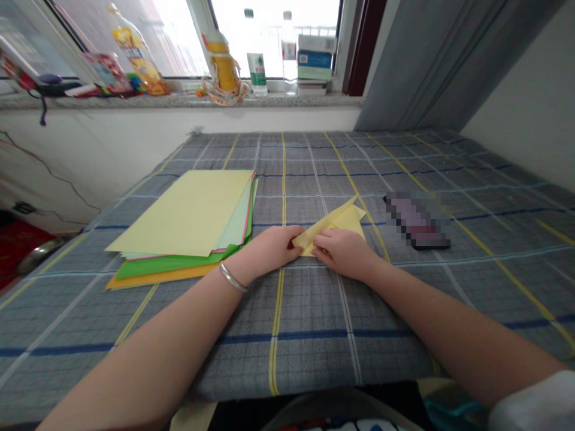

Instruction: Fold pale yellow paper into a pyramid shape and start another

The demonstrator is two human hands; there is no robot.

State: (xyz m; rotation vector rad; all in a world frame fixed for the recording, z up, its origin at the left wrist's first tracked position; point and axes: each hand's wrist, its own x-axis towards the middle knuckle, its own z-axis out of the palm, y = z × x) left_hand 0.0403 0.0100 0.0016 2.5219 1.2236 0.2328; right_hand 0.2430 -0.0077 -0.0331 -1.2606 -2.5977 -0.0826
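On our grey plaid cloth-covered counter [309,308], right of a multicoloured paper stack [191,215], we hold a folded pale-yellow paper sheet [336,218], left hand [275,246] pinching its left corner, right hand [344,251] its near edge.

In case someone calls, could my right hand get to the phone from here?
Probably yes: the right hand is on the folded yellow paper, but only tablecloth separates that paper from the phone.

A gray plaid cloth [309,356] lay beneath the grip. Beyond the grip, bright daylight filled a window [268,36] above a speckled stone sill [278,102] and white wall [269,118]. Farther back, to its right, a gray curtain [440,66] hung beside a pale side wall [525,90].
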